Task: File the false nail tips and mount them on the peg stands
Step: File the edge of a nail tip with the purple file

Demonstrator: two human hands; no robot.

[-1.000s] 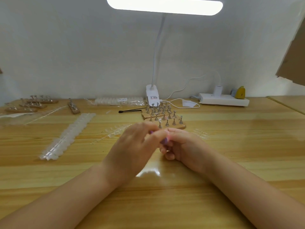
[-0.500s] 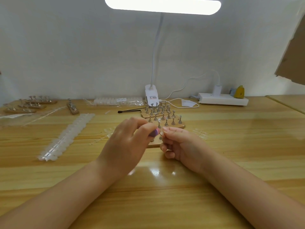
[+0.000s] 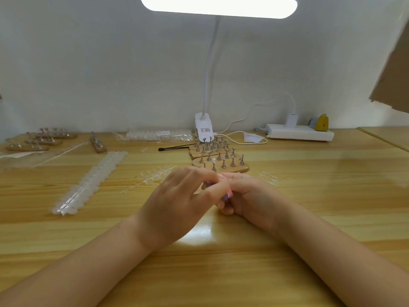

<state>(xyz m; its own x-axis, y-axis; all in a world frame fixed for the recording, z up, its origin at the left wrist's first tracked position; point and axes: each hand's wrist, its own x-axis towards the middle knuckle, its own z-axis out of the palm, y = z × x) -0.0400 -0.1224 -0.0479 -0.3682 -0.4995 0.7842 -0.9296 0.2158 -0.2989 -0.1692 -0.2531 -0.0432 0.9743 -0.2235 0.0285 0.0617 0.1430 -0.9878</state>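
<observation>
Both hands meet at the middle of the wooden table. My left hand [image 3: 177,202] grips a small purple and pink nail file [image 3: 228,194], of which only bits show between the fingers. My right hand [image 3: 250,196] is curled next to it, fingertips against the file; what it pinches is hidden. Just behind the hands stand wooden peg stands [image 3: 218,159] with metal pegs, one peg near the front carrying a clear nail tip [image 3: 213,161]. Loose strips of clear nail tips [image 3: 155,175] lie left of the hands.
A long band of white nail tips [image 3: 88,185] lies at the left. More peg stands [image 3: 42,140] sit at the far left back. A lamp base [image 3: 204,129], a power strip [image 3: 299,131], a bagged tip pack [image 3: 159,135] and a black stick [image 3: 174,148] line the back.
My left hand has slid right and down with the file, back across my right fingertips. Half a second ago it was drawn further left, leaving a wooden stand visible between the hands.
</observation>
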